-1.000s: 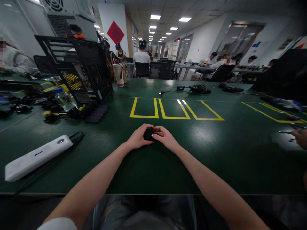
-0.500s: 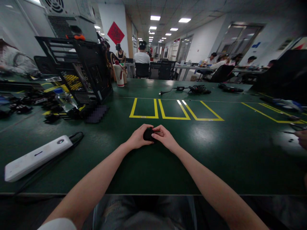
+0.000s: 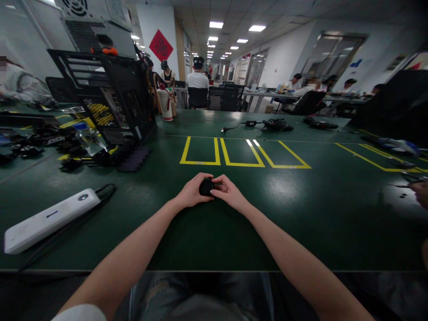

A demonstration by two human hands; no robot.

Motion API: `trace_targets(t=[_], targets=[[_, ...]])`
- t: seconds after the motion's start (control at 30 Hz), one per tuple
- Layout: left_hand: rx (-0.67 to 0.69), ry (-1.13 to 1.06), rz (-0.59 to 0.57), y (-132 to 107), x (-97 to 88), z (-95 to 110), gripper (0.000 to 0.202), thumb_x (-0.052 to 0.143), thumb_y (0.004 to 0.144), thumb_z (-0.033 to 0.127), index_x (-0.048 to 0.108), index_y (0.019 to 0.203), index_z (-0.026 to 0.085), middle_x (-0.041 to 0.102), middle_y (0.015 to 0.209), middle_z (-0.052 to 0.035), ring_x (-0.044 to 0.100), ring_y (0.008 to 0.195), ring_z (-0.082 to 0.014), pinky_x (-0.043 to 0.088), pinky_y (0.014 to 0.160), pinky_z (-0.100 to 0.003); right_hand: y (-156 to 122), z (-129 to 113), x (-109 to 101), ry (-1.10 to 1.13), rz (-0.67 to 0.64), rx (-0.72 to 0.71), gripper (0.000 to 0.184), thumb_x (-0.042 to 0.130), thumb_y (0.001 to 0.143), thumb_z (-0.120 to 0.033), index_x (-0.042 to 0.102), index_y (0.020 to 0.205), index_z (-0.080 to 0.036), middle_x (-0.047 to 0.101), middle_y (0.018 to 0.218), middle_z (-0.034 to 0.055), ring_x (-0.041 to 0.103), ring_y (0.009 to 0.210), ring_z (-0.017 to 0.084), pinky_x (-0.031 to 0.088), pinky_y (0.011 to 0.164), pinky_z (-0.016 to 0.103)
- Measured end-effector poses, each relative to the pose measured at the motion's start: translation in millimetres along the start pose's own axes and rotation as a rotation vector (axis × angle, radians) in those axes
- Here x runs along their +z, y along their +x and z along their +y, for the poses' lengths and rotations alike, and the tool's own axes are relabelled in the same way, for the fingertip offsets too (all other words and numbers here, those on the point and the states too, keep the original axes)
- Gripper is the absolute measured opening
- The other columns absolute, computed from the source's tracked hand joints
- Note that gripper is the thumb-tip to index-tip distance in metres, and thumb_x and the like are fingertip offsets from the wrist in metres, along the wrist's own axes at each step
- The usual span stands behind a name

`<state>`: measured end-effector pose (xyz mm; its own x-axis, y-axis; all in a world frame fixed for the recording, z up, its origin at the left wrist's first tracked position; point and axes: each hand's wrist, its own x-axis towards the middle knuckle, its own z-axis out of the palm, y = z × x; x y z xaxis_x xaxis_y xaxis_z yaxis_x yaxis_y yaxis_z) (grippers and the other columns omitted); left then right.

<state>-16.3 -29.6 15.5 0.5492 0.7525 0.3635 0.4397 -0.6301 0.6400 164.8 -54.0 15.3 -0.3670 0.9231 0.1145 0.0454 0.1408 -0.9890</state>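
Note:
A small black object (image 3: 206,187) sits between my hands, just above or on the green table (image 3: 214,240); its kind is too dark and small to make out. My left hand (image 3: 191,191) curves round its left side, thumb below and fingers above. From the right, my right hand (image 3: 228,192) pinches the object's right edge with thumb and fingertips. Parts of the object are covered by the fingers of both hands.
To the left lies a white power bank-like device (image 3: 51,220) with a black cable. Behind it stand a black computer case (image 3: 117,98) and a cup (image 3: 165,104). Yellow tape outlines (image 3: 200,163) and a coiled black cable (image 3: 276,125) are ahead. Another person's hand (image 3: 420,191) is far right.
Both hands stay in nearly the same place around the black object. The right fingers have shifted only slightly against its edge.

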Motion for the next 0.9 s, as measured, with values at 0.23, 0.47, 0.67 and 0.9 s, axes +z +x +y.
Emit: trace_targets(t=[0.23,0.47,0.67,0.9], targets=[[-0.002,0.012,0.009,0.1,0.5,-0.6,0.062,0.073,0.062,0.026,0.042,0.116,0.024,0.051,0.114,-0.0052,0.052,0.104,-0.0238,0.045,0.087,-0.042,3.7,1.8,2.2,-0.059,0.055,-0.027,0.023,0.058,0.077,-0.029,0.051,0.097,-0.022,0.055,0.102,0.0019,0.058,0.095,0.017,0.047,0.086,0.038],[0.011,0.030,0.018,-1.3,0.9,-1.2,0.062,0.073,0.063,0.024,0.041,0.116,0.023,0.050,0.114,-0.0048,0.052,0.105,-0.0225,0.044,0.088,-0.039,2.3,1.0,-1.5,-0.037,-0.004,-0.023,0.026,0.062,0.073,-0.026,0.051,0.096,-0.022,0.055,0.104,0.0018,0.057,0.099,0.019,0.047,0.088,0.040],[-0.017,0.034,0.019,-3.2,-0.1,-4.8,0.063,0.073,0.062,0.025,0.040,0.116,0.023,0.050,0.115,-0.0049,0.052,0.105,-0.0227,0.044,0.087,-0.039,0.8,0.9,3.6,0.025,-0.025,-0.035,0.024,0.063,0.073,-0.028,0.051,0.093,-0.022,0.056,0.100,0.0011,0.061,0.093,0.017,0.048,0.084,0.039],[-0.022,0.041,0.026,-4.4,0.0,-2.6,0.062,0.073,0.063,0.024,0.040,0.116,0.025,0.050,0.114,-0.0037,0.052,0.104,-0.0227,0.044,0.087,-0.040,3.2,-3.7,6.6,-0.039,0.025,-0.036,0.022,0.060,0.076,-0.028,0.050,0.094,-0.022,0.056,0.099,0.0018,0.061,0.091,0.018,0.050,0.081,0.038]])
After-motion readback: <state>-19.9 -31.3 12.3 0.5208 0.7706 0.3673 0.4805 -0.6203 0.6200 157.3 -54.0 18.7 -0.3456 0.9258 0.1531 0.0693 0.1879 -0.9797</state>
